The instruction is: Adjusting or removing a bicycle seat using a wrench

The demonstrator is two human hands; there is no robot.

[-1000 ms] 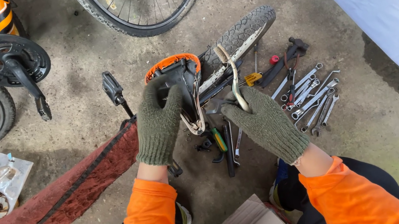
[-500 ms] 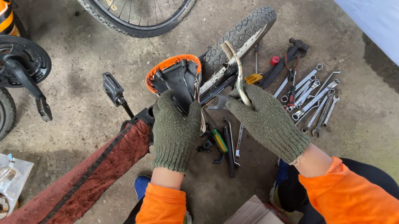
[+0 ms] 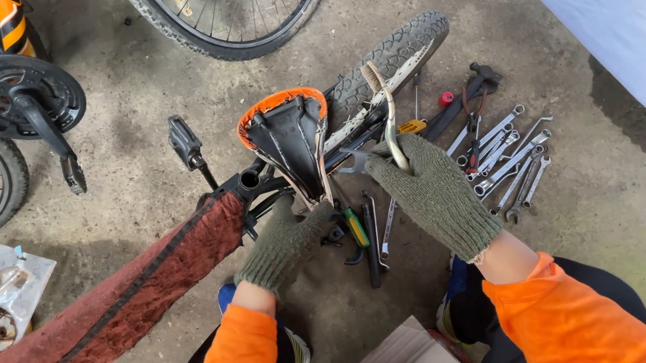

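Head view looks straight down past 2 orange sleeves to my gloved hands. My right hand (image 3: 437,193) is closed around the handle of a small brush (image 3: 383,116), bristle end pointing away from me, its tip just over the knobby tyre (image 3: 393,54) beyond the hand. My left hand (image 3: 281,244) is curled under the near end of the upturned saddle (image 3: 286,131), fingers hooked on the black underside; I cannot tell how firmly it grips. That saddle, with its orange rim, sits between the 2 hands and slightly ahead of them. A frame tube wrapped in red cloth (image 3: 114,305) runs off to the left of my left hand.

Right of my right hand lies a fan of spanners (image 3: 509,156) on the concrete, and more tools lie on the floor directly below both hands, including a green-handled screwdriver (image 3: 356,226).

Risks as I judge them: the brush is held low on its handle, so a hard stroke could twist it out of the glove and drop it among the tools. If my left hand lets the saddle turn, the bristles may skid off onto the tyre. The knit gloves could also snag on the saddle rails.
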